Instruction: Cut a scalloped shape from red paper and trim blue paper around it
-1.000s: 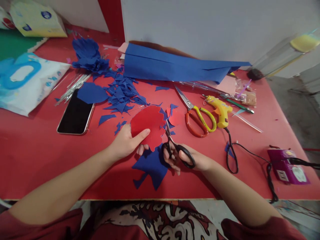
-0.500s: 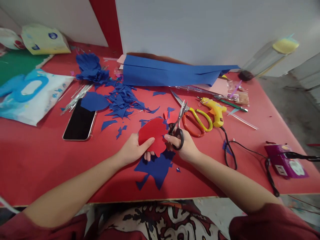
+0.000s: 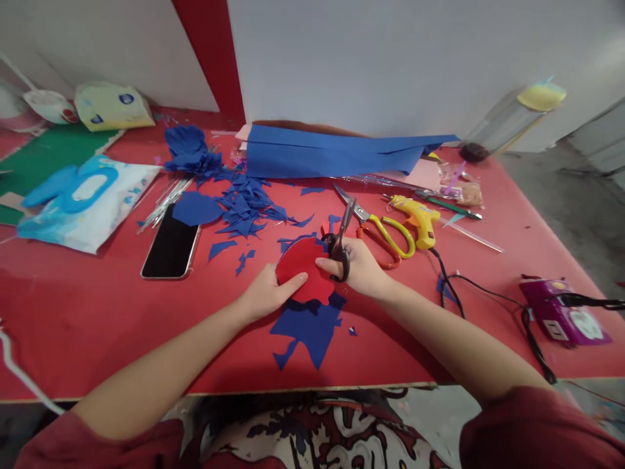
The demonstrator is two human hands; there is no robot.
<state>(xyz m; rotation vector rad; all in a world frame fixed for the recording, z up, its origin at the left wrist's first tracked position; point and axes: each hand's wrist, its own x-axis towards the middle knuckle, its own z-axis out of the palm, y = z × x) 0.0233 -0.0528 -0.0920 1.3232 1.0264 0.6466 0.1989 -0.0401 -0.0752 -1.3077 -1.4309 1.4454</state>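
Note:
My left hand (image 3: pixel 270 291) pinches a rounded red paper piece (image 3: pixel 303 264) by its left side, thumb on top. Its right edge is wavy. A pair of small black-handled scissors (image 3: pixel 344 225) is in my right hand (image 3: pixel 364 270), blades pointing up and away, thumb in one loop. That thumb lies at the red piece's right edge. Beneath my hands a ragged blue paper sheet (image 3: pixel 310 332) lies on the red table (image 3: pixel 234 365). More blue scraps (image 3: pixel 247 205) lie beyond the red piece, and a cut blue shape (image 3: pixel 197 208) rests partly over a phone (image 3: pixel 168 251).
To the right are large scissors with red and yellow handles (image 3: pixel 390 234), a yellow glue gun (image 3: pixel 417 218) with its cord, and a purple box (image 3: pixel 561 312). Folded blue paper (image 3: pixel 332 153) lies at the back. A wipes pack (image 3: pixel 97 195) sits left.
The camera view has shifted, so table items appear farther right on the left side. My right hand has turned the scissors more upright, and its thumb now overlaps the red paper's edge.

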